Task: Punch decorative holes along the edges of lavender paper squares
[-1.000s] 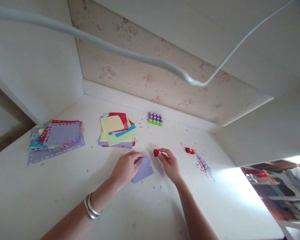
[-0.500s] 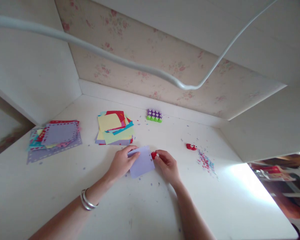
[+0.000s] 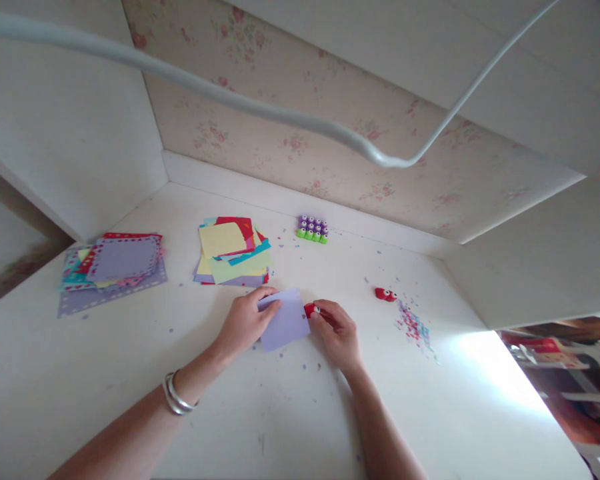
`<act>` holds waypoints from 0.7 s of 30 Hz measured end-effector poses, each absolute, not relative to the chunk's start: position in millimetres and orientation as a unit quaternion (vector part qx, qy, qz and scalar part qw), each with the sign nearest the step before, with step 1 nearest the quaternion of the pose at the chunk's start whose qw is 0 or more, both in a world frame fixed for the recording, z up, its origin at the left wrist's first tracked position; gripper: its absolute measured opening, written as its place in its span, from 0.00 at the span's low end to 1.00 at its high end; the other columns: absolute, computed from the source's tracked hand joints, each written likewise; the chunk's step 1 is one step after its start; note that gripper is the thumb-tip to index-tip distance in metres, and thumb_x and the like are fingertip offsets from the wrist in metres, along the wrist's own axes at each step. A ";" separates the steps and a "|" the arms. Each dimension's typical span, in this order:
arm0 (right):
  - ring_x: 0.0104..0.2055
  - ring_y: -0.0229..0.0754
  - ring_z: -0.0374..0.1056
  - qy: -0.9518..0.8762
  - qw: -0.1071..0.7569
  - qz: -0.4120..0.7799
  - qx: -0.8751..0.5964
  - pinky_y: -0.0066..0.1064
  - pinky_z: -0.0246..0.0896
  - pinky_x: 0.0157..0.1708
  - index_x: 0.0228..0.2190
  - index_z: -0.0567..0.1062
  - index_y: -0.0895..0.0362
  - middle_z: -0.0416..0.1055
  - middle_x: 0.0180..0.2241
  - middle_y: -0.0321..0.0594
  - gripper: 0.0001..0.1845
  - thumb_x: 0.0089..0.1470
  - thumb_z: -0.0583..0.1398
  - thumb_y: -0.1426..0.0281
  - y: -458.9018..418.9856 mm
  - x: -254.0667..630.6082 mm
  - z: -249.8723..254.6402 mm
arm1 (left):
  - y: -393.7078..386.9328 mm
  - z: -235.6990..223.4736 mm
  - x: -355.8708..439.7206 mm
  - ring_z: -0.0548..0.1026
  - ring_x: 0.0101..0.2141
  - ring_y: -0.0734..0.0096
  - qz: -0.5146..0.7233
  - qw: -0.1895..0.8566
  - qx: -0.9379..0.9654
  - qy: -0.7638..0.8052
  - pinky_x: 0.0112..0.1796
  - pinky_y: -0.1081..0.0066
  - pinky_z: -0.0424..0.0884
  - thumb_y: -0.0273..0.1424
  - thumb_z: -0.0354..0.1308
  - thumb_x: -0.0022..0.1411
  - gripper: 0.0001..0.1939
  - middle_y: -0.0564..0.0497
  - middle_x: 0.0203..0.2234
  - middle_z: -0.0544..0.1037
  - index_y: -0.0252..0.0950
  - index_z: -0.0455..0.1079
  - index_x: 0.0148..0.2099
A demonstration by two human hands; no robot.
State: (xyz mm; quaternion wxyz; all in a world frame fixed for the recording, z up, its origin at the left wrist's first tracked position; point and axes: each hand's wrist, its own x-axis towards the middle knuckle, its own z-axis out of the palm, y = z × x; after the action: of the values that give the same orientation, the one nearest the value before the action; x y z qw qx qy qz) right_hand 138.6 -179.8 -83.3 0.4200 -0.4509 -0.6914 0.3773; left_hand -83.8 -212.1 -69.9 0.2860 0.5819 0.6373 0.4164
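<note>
A lavender paper sheet is pinched at its left side between the thumb and fingers of my left hand, just above the table. At the sheet's right edge, my right hand grips a small red craft punch with a white button. The thumb and fingers partly cover the punch. A few small holes show along that edge. Further right lie two more red punches, close to a scatter of red and blue paper bits.
Uncut coloured paper lies piled beyond my left hand. Sheets with punched borders are stacked at far left. Purple and green punches stand in rows near the back wall. A white cable crosses the upper view.
The view has shifted slightly. Both hands keep their hold on the lavender sheet and red punch, with almost no movement between them.
</note>
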 end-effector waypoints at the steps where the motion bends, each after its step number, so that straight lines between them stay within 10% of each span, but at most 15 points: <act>1: 0.43 0.44 0.72 -0.692 0.421 0.371 -0.454 0.37 0.72 0.42 0.41 0.77 0.53 0.74 0.42 0.45 0.10 0.57 0.62 0.64 -179.8 138.0 -83.0 | -212.4 -70.1 -83.7 0.79 0.42 0.63 0.418 0.283 0.585 0.635 0.46 0.67 0.73 0.38 0.56 0.62 0.12 0.52 0.41 0.81 0.41 0.73 0.45; 21: 0.43 0.45 0.72 -0.734 0.418 0.315 -0.433 0.37 0.74 0.40 0.40 0.79 0.52 0.74 0.41 0.45 0.09 0.56 0.62 0.67 -181.3 136.4 -78.8 | -213.6 -71.2 -83.2 0.79 0.41 0.65 0.413 0.260 0.600 0.634 0.45 0.70 0.72 0.38 0.56 0.63 0.12 0.52 0.40 0.81 0.40 0.72 0.46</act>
State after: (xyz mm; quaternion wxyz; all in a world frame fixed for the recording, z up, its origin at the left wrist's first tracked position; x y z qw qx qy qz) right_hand 136.4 -181.3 -78.8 0.4183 -0.4329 -0.7340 0.3145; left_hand -83.2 -213.6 -71.2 0.2601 0.6000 0.6338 0.4131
